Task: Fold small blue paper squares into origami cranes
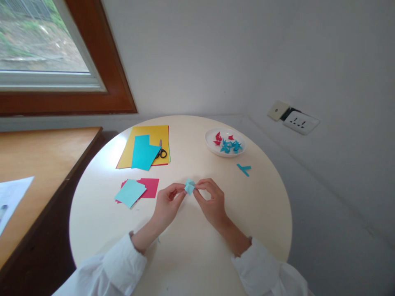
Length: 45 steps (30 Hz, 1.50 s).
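Between my two hands, just above the table's middle, is a small light-blue folded paper (189, 186). My left hand (168, 203) pinches its left edge between thumb and fingertips. On the opposite edge, my right hand (212, 201) pinches it the same way. To the left of my left hand lie light-blue paper squares (130, 193) on top of pinkish-red paper squares (151, 188). A white plate (210, 150) beyond my right hand carries red folded paper pieces (217, 137) and blue folded paper pieces (231, 146).
Yellow paper sheets (159, 131) lie at the back left, with blue paper (142, 152) and black-handled scissors (162, 153) on them. Blue paper strips (244, 169) rest at the right. The round table (191, 255) stands near a wall with a socket (300, 122); a wooden desk (46, 156) is at left.
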Available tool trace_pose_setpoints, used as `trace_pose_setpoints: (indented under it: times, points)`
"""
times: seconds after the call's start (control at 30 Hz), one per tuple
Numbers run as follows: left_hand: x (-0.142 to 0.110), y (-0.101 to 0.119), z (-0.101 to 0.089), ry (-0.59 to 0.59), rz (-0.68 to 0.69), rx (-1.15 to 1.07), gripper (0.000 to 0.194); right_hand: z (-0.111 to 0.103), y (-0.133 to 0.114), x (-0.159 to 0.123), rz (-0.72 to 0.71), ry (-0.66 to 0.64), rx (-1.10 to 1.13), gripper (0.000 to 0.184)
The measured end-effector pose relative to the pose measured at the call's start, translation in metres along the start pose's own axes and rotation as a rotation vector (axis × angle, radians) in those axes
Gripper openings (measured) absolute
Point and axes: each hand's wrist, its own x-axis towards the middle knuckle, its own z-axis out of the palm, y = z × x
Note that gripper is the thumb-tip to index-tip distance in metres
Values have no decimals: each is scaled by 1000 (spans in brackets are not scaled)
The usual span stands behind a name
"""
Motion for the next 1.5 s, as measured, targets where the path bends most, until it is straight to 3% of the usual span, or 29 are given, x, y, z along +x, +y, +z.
trace_pose_setpoints:
  times: [0.23, 0.43, 0.7, 0.8, 0.9, 1.2, 1.5]
  points:
    - [-2, 4, -1, -38, -4, 4, 16, 1, 3, -2, 39, -54, -13, 7]
    - [-1, 7, -3, -9, 22, 30, 21, -1, 2, -3, 88, -100, 54, 14]
    - [3, -5, -7, -19, 193, 143, 12, -2, 12, 2, 457, -58, 380, 15]
    - [5, -7, -9, -27, 282, 232, 8, -2, 19, 3, 525, -86, 436, 20]
    - [5, -6, -10, -12, 335, 298, 5, -4, 20, 3, 502, -93, 399, 20]
    - [5, -1, -14, 3, 434, 440, 7, -13, 11, 8, 238, -219, 160, 11]
    - [3, -4, -16, -14, 623, 579, 13, -11, 14, 5, 123, -176, 51, 8]
